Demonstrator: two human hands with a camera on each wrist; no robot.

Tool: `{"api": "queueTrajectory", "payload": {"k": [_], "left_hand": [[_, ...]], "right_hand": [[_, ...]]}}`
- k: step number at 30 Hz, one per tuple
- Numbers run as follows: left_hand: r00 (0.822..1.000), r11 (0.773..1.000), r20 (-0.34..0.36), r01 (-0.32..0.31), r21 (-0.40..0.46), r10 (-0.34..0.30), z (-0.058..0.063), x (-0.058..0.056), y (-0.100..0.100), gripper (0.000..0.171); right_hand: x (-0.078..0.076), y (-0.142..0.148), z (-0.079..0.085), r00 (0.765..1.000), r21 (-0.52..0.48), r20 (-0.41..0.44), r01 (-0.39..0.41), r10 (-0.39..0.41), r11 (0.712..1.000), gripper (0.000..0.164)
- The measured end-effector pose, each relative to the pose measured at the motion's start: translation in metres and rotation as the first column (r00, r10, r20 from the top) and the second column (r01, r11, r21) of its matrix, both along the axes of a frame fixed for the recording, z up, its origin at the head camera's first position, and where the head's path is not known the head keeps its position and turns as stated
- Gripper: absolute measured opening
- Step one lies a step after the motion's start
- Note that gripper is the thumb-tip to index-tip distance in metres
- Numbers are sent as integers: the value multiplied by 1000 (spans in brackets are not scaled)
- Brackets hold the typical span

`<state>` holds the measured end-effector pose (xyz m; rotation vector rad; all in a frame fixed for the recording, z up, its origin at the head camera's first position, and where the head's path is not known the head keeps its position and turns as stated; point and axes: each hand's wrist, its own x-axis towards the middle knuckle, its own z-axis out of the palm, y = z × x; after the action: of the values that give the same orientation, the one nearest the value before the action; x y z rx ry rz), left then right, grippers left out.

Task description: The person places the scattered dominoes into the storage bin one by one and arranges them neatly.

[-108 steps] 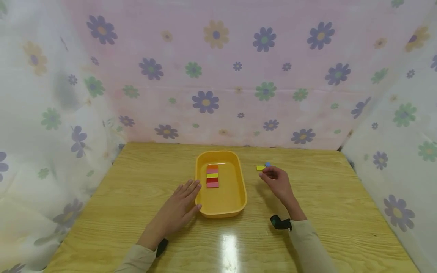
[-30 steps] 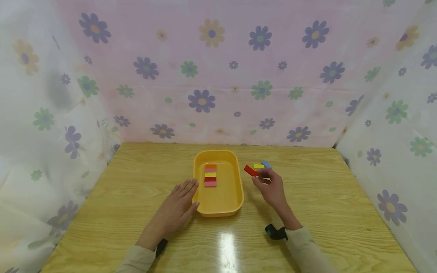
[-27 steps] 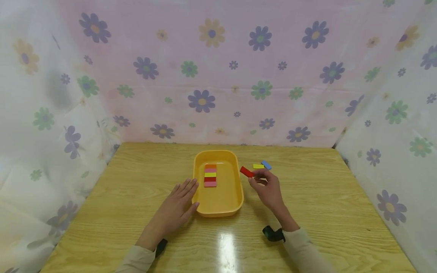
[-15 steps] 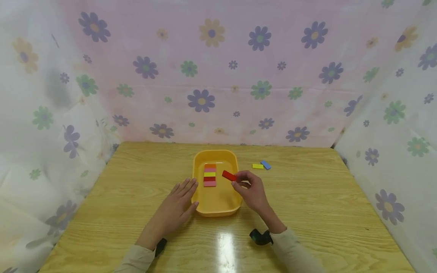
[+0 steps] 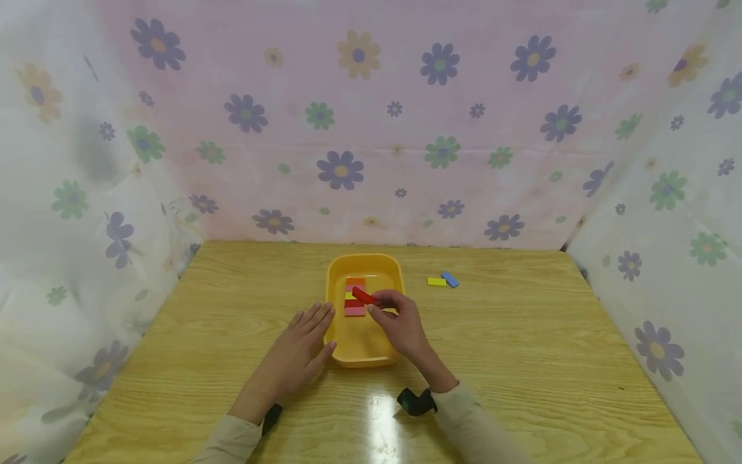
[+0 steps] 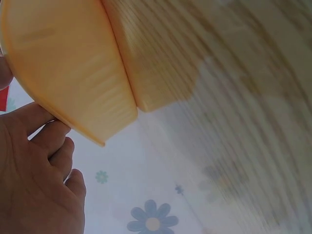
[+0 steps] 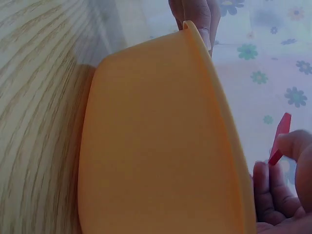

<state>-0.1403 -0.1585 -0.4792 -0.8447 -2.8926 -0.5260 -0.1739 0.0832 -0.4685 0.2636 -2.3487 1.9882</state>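
Note:
My right hand pinches a red domino-like block between thumb and fingertips, above the yellow plastic tray. The same red block shows tilted above the tray's rim in the right wrist view. Beneath it, along the tray's left side, lies a row of flat blocks: an orange block, a pink one partly covered, a yellow block, a dark red block and a pink block. My left hand rests its straight fingers on the tray's left rim.
On the wooden table, right of the tray, lie a yellow block and a blue block, close together. Floral sheets enclose the table at the back and both sides.
The right hand, earlier by the loose blocks at the right, has carried the red block leftward over the tray's rim to the row. The left hand stays at the tray.

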Motion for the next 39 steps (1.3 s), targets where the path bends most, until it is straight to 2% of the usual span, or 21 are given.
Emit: {"api": "queueTrajectory", "payload": {"k": [4, 12, 21, 28, 39], "left_hand": [[1000, 1000, 4, 4, 2, -4, -1, 0, 0, 63], [1000, 1000, 18, -1, -1, 1, -4, 0, 3, 63], [1000, 1000, 15, -1, 3, 1, -4, 1, 3, 64], [1000, 1000, 5, 11, 1, -11, -3, -1, 3, 64], [1000, 1000, 10, 6, -14, -6, 1, -2, 1, 64]], "right_hand": [[-4, -4, -1, 1000, 82, 27, 14, -16, 997, 23], [-11, -6, -2, 999, 199, 51, -10, 0, 980, 23], [-18, -12, -10, 988, 252, 157, -52, 13, 966, 23], [-22, -13, -13, 983, 295, 183, -56, 1, 954, 22], [-26, -20, -9, 936, 308, 347, -64, -50, 949, 19]]}}
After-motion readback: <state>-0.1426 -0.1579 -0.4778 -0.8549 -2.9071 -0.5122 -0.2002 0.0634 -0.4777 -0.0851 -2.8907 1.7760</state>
